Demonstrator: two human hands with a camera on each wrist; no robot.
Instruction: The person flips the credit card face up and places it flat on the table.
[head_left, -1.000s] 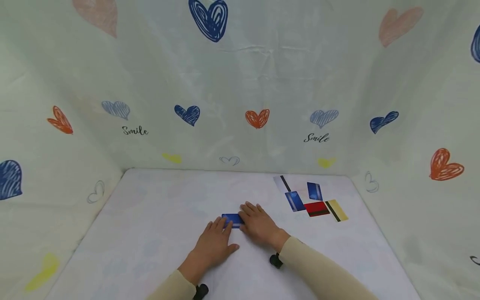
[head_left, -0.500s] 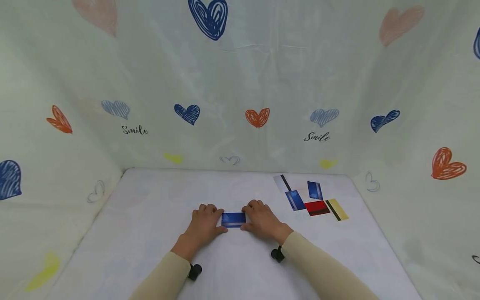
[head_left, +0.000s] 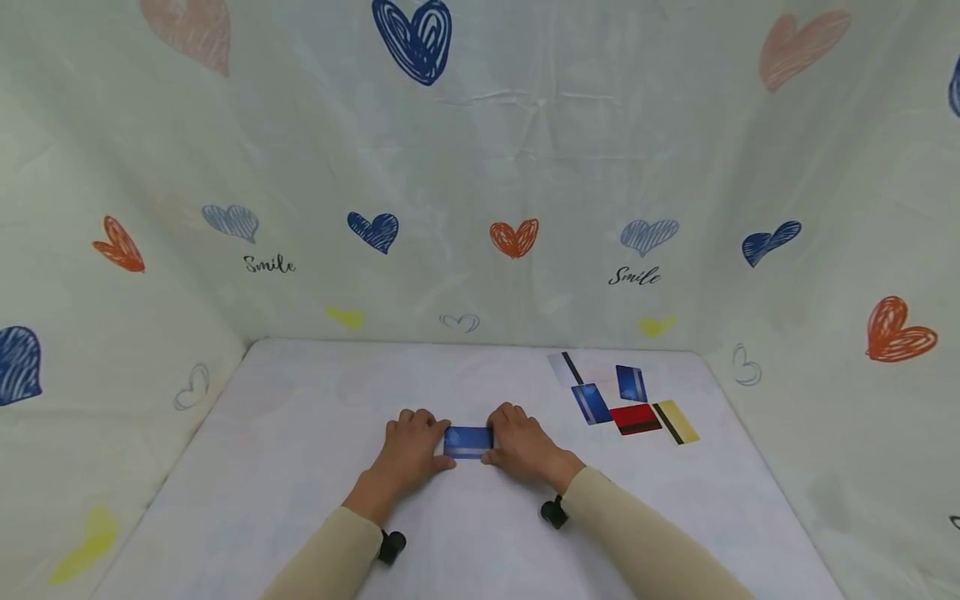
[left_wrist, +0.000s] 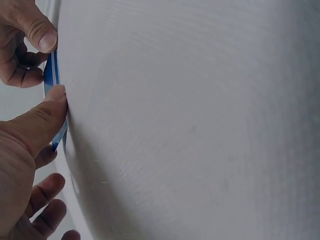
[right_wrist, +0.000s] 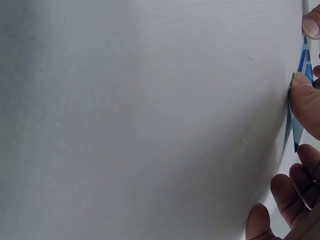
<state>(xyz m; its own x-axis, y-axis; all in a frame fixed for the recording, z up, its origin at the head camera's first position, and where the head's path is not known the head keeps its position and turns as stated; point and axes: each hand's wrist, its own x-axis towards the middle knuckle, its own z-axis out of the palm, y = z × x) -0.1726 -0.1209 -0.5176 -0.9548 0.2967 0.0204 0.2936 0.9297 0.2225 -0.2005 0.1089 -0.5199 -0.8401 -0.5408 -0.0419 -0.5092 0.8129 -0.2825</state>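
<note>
A blue bank card (head_left: pixel 468 442) with a pale stripe along its near side is between my two hands at the middle of the table. My left hand (head_left: pixel 407 448) pinches its left end, thumb at the near edge and fingers at the far edge. Its right end is held the same way by my right hand (head_left: pixel 525 446). In the left wrist view the card (left_wrist: pixel 49 75) shows nearly edge-on, partly covered by the left thumb (left_wrist: pixel 42 117). The right wrist view shows a slim strip of the card (right_wrist: pixel 302 60) beside the right thumb (right_wrist: pixel 306 105).
Toward the back right of the white table (head_left: pixel 315 392) lie more cards: two blue ones (head_left: pixel 592 404) (head_left: pixel 631 383), a red one (head_left: pixel 636 419), a yellow one (head_left: pixel 676 422) and a whitish one with a dark stripe (head_left: pixel 566 367). A heart-printed curtain (head_left: pixel 450 167) surrounds the table.
My left hand, earlier with its fingers over the card's left part, has shifted left to grip that end. The right hand's fingers have bent round the right end, and more of the card shows.
</note>
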